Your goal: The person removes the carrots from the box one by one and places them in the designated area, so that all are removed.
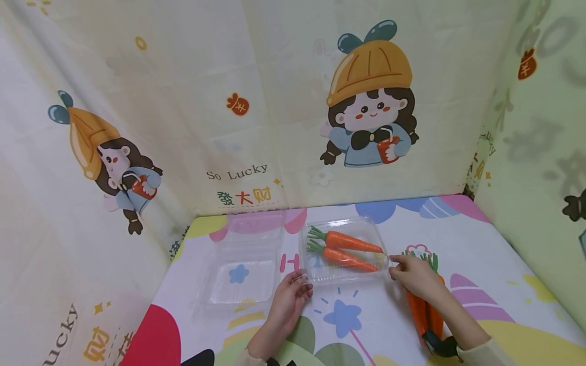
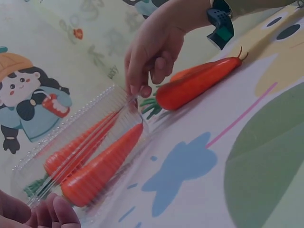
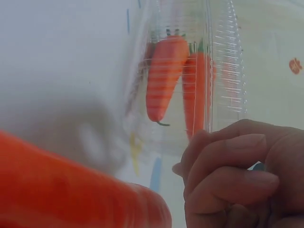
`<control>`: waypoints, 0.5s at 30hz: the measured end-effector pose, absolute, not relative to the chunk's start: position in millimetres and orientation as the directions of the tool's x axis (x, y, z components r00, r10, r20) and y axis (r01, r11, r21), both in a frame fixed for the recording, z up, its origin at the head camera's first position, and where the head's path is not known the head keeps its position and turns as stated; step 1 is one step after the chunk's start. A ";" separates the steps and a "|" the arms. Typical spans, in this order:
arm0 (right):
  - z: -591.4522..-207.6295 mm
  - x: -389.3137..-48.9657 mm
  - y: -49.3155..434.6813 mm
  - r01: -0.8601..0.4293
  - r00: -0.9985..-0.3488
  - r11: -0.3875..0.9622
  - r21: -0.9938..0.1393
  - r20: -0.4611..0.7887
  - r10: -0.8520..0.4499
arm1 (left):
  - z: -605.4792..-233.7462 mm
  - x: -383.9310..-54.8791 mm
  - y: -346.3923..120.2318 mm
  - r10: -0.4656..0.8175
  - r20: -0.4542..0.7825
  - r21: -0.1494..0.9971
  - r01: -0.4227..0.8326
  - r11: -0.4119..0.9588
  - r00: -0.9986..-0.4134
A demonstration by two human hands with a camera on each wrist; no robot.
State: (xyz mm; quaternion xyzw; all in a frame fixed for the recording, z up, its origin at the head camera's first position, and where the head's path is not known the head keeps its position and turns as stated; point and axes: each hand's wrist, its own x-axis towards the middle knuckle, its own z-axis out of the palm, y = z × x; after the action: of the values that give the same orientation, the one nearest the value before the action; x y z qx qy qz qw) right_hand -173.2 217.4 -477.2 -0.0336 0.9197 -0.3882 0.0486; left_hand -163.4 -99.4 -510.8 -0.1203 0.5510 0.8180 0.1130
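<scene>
Seemingly part done: two carrots (image 1: 349, 242) lie inside the clear box (image 1: 341, 279), pinched by the left grip (image 1: 290, 297) at its eight o'clock and the right grip (image 1: 416, 277) at three, with loose carrots (image 1: 415, 307) at four and an open box (image 1: 218, 284) at nine apparently left.

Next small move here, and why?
I'd probably press the rims of the clear rectangular plastic clamshell box together: its transparent lid lies over two orange tapered carrots with green tops, and the left hand and right hand hold its two ends. Whether it's latched, I can't tell.
</scene>
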 end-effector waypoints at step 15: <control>-485.4 -158.9 210.4 0.040 -0.992 0.606 -0.795 -0.107 -0.074 | -513.9 -152.7 -122.1 0.162 -0.268 0.924 -0.300 -0.236 -0.950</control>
State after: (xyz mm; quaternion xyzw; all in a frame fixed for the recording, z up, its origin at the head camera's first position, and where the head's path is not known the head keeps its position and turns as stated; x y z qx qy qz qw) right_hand -158.9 210.4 -485.4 -0.0093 0.8937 -0.4439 0.0643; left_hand -152.7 -122.1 -513.9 -0.0578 0.6002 0.7841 0.1474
